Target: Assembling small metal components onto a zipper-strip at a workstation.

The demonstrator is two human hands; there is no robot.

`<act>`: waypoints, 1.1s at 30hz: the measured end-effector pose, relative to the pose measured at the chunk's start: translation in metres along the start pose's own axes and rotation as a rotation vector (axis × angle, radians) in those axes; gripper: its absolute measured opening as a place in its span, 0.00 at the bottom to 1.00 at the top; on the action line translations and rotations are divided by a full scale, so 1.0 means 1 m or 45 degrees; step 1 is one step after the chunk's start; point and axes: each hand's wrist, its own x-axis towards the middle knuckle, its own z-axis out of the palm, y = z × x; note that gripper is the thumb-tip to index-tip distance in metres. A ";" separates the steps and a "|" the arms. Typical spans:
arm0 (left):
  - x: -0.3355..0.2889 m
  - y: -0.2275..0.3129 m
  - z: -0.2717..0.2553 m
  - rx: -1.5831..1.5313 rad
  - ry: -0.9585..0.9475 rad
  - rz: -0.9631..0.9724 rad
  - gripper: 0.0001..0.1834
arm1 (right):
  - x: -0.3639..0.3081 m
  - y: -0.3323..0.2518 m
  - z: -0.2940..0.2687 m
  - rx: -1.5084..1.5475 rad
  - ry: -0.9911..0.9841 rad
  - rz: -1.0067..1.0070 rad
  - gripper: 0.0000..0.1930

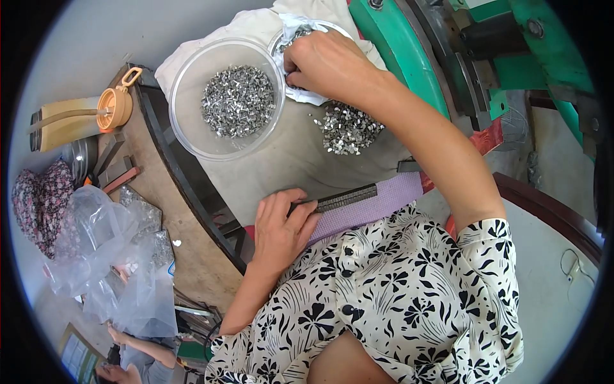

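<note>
Workshop: heavy green machine (404,54), tub (184,96) of small metallic pieces (238,102), wooden bench (201,262).

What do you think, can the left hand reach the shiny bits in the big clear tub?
Probably yes: the tub looks open above the bits, and just cloth shows between it and the left hand, which must clear the rim.

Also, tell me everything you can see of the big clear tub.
The tub is round, wide and see-through, apparently plastic, with a thick rim and no lid on it. It stands upright on the cloth, holding a heap of small silvery pieces that leaves part of its bottom bare. The right hand is near but not holding it; whether it touches the bowl alongside, I cannot tell.
</note>
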 end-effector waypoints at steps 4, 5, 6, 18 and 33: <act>0.012 0.006 -0.013 -0.061 -0.053 -0.030 0.16 | 0.001 0.003 -0.002 0.115 -0.053 -0.003 0.06; 0.013 0.008 -0.014 -0.077 -0.026 -0.035 0.16 | 0.000 0.004 -0.003 0.113 -0.048 -0.005 0.06; 0.014 0.008 -0.014 -0.074 -0.022 -0.032 0.16 | -0.001 0.005 -0.004 0.157 -0.054 -0.020 0.06; 0.027 0.010 -0.015 -0.136 0.086 0.032 0.13 | -0.014 0.015 -0.025 0.332 0.009 0.024 0.07; 0.035 0.016 -0.014 -0.129 0.062 0.109 0.13 | -0.015 0.006 0.000 0.130 -0.073 -0.129 0.06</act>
